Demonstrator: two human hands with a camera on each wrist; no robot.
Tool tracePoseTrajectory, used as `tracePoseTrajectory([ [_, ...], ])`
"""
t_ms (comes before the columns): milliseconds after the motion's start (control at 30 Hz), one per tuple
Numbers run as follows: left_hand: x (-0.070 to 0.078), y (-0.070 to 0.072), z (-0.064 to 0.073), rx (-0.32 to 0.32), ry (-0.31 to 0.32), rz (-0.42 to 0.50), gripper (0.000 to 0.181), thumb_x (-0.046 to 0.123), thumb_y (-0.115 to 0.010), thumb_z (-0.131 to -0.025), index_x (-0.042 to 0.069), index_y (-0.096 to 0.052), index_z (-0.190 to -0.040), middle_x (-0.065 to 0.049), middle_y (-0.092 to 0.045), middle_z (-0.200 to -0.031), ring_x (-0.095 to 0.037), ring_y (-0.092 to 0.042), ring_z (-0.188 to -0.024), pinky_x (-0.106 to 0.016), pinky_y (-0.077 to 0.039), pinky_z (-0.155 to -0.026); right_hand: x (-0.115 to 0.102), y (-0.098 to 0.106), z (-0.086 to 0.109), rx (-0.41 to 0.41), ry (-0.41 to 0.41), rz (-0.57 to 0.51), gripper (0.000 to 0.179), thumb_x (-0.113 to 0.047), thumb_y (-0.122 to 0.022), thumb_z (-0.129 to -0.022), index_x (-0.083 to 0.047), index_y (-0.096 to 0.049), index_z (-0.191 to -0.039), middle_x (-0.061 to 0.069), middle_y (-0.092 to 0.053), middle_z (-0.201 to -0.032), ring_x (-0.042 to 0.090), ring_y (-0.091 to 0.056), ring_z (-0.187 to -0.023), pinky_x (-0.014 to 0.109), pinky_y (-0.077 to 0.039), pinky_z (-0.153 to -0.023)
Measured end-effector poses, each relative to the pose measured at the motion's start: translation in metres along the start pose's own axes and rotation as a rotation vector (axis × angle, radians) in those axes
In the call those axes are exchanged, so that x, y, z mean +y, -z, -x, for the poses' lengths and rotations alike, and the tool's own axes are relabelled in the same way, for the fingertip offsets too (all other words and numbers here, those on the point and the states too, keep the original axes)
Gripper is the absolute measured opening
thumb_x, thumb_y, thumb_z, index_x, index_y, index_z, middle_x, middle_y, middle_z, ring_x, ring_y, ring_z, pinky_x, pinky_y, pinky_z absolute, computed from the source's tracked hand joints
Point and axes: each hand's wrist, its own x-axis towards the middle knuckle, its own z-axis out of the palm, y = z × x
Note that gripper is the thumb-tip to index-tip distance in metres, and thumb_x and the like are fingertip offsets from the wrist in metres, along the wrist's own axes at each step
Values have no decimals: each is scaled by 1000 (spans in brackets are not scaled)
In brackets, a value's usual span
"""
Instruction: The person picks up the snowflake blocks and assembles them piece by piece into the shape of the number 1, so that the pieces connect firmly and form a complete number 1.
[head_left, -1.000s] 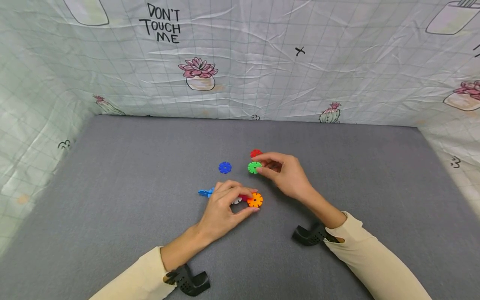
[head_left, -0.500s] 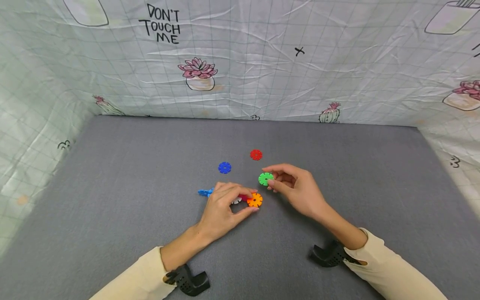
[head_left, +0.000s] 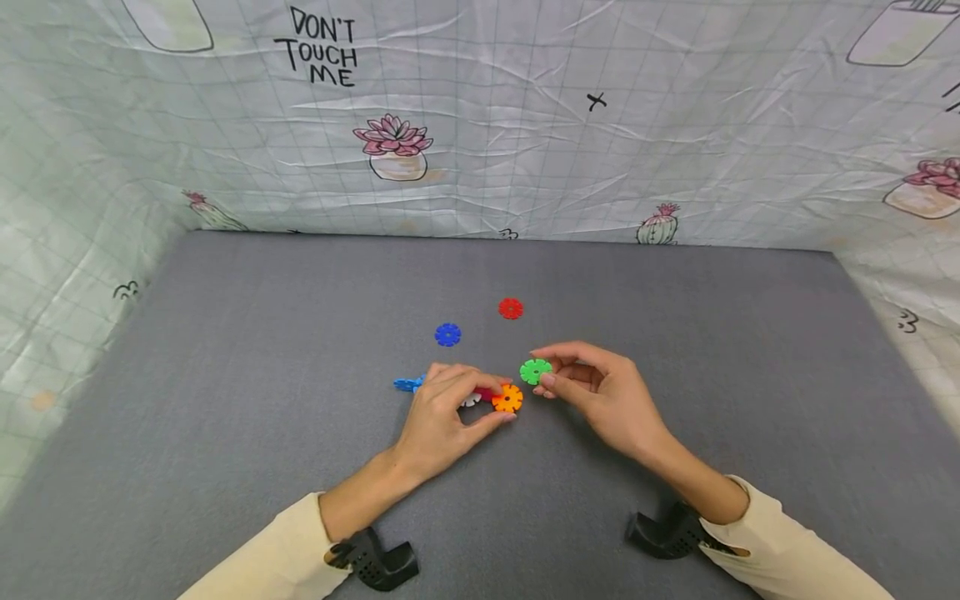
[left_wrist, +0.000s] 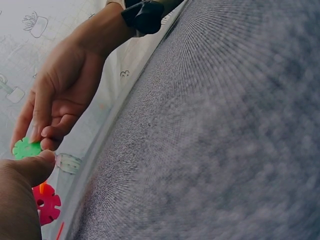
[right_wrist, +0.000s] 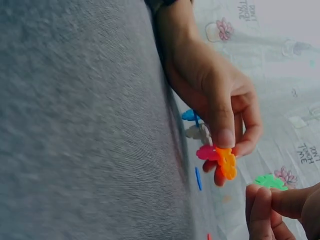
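Observation:
My left hand [head_left: 442, 412] pinches a joined chain of notched plastic discs between thumb and fingers. At its right end is an orange disc [head_left: 507, 398], slotted into a pink disc [right_wrist: 205, 152]. A white disc [right_wrist: 199, 133] and a light blue piece [head_left: 407, 384] continue the chain leftward, partly hidden by the hand in the head view. My right hand [head_left: 611, 400] pinches a green notched disc [head_left: 536, 372] by its edge. The green disc is just up and right of the orange one in the head view, apart from it.
On the grey tabletop [head_left: 300, 317] lie a dark blue disc [head_left: 447, 335] and, farther back, a red disc [head_left: 511, 308]. A patterned cloth [head_left: 480, 125] hangs behind the table and along both sides. A black wrist camera [head_left: 375, 560] sits low beside the left forearm.
The right hand has carried the green disc from near the red disc toward the front and slightly right, closer to the orange disc. My left hand stays in place with the chain.

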Motion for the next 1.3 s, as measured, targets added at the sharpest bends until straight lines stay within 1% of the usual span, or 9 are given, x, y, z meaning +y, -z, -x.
tracePoseTrajectory([
  [167,0,0,0,-5,6,4,30,18,-86,-71,10,-67,-92,1,-71,-97,-10,-63,-82,-31,-37,-73,3,-1,7,-6,-31,-29,28,-5,-69,-87,-2,-65,-115,10,-63,-92,30,-68,-80,37,-54,-73],
  [400,0,1,-1,-5,18,3,32,18,-87,-69,10,-67,-93,1,-71,-97,-9,-63,-81,-31,-37,-74,6,-3,13,-19,-34,-42,26,-2,-70,-86,-3,-67,-112,10,-65,-91,30,-68,-78,38,-55,-70],
  [500,0,1,-1,-6,22,-1,32,18,-86,-70,9,-67,-93,1,-71,-97,-9,-64,-81,-31,-38,-74,7,-3,14,-20,-26,-44,26,-1,-69,-86,-4,-67,-112,9,-65,-91,29,-68,-77,37,-55,-69],
  [633,0,2,-1,-8,25,0,30,20,-86,-72,9,-67,-93,1,-71,-98,-9,-64,-82,-31,-38,-75,10,-5,15,-18,4,-33,25,0,-69,-86,-7,-69,-110,7,-66,-90,27,-69,-76,36,-55,-68],
  [767,0,2,-1,-10,23,2,29,20,-85,-72,10,-67,-93,1,-71,-98,-8,-64,-81,-31,-38,-75,12,-8,15,3,42,21,26,-1,-72,-84,-11,-71,-107,2,-67,-88,22,-69,-73,34,-55,-64],
  [867,1,2,-1,-11,21,5,29,20,-85,-72,10,-66,-92,1,-72,-97,-8,-64,-81,-31,-38,-75,12,-9,15,17,65,48,26,0,-73,-82,-11,-72,-105,0,-68,-87,19,-69,-72,32,-55,-62],
  [967,1,2,-1,-9,23,11,30,20,-86,-70,10,-66,-91,0,-72,-96,-9,-65,-82,-31,-39,-75,11,-11,16,23,72,44,25,1,-73,-81,-10,-72,-104,0,-68,-87,19,-69,-72,33,-55,-62],
  [1200,2,2,-1,4,72,36,31,17,-88,-64,10,-68,-87,1,-73,-93,-10,-66,-81,-30,-40,-75,11,-14,17,20,65,6,24,2,-73,-81,-9,-73,-102,2,-68,-88,19,-70,-73,32,-55,-63],
  [1300,2,3,-1,4,81,49,31,16,-88,-63,11,-69,-87,1,-73,-94,-10,-66,-80,-29,-40,-74,11,-16,17,19,69,-2,24,2,-73,-80,-9,-73,-101,2,-69,-89,19,-70,-74,31,-55,-64],
])
